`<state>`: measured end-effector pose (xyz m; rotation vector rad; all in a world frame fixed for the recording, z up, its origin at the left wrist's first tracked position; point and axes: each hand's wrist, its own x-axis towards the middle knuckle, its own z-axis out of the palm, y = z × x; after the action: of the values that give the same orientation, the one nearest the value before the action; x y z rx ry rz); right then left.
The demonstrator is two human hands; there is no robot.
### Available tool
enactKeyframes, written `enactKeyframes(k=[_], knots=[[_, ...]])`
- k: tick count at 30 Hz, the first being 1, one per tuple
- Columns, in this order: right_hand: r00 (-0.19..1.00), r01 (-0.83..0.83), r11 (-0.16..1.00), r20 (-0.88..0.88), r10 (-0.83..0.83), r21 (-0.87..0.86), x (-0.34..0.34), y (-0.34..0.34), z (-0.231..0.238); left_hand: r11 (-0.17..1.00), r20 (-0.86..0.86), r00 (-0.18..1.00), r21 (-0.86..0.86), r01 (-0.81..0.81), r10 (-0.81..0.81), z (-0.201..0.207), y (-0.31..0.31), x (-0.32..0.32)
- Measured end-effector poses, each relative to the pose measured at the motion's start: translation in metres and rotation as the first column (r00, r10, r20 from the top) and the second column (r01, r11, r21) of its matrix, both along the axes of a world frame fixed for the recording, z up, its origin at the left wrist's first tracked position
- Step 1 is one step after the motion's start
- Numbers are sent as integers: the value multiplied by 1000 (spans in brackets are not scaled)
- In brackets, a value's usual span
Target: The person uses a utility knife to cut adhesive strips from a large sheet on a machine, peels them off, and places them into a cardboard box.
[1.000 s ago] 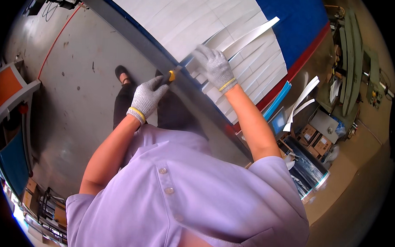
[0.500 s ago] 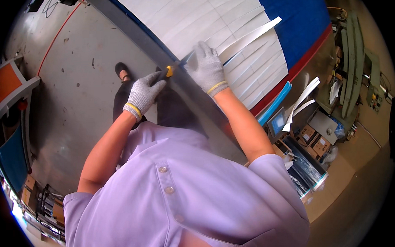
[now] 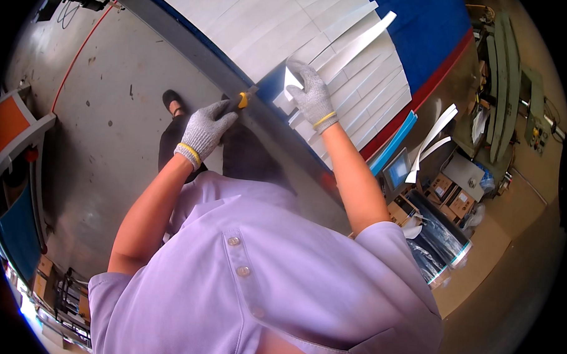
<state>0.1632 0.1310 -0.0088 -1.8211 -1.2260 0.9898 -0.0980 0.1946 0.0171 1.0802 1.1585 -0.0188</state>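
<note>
Both my hands wear grey knit gloves with yellow cuffs. My left hand (image 3: 205, 134) is closed round a knife (image 3: 243, 101) with a yellow part on its handle, its tip by the metal edge (image 3: 218, 75) of the table. Over the table, my right hand (image 3: 312, 95) has its fingers curled round the near end of a white strip (image 3: 357, 47). That strip rises off the others and curves away to the far right. Under and around it lie rows of white strips (image 3: 264, 26) on a blue surface (image 3: 426, 32).
A red band (image 3: 417, 97) edges the table on the right. Beyond it are a blue strip (image 3: 394, 143), loose white strips (image 3: 431, 145), a small screen (image 3: 397, 170), cardboard boxes (image 3: 462, 205) and long green pieces (image 3: 502, 91). A red cable (image 3: 81, 57) crosses the floor at left.
My right hand has shifted to the right and its fingers have curled round the strip's end, uncovering blue surface near the table edge. My left hand with the knife has hardly moved.
</note>
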Motion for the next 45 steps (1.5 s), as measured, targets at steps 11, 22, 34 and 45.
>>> enactKeyframes(k=[11, 22, 34, 45], knots=[[1000, 21, 989, 13, -20, -144, -8, 3, -3, 999, 37, 999, 34, 10, -11, -12, 3, 2], [818, -177, 982, 544, 184, -67, -23, 17, -9, 983, -14, 999, 177, 39, -38, -17, 8, 9], [902, -114, 993, 417, 110, -15, -22, 13, -1, 1000, 26, 1000, 7, 14, -14, -4, 24, 19], [918, -76, 995, 393, 47, 60, -20, 7, -13, 995, 29, 995, -17, 95, -95, 2, 42, 36]])
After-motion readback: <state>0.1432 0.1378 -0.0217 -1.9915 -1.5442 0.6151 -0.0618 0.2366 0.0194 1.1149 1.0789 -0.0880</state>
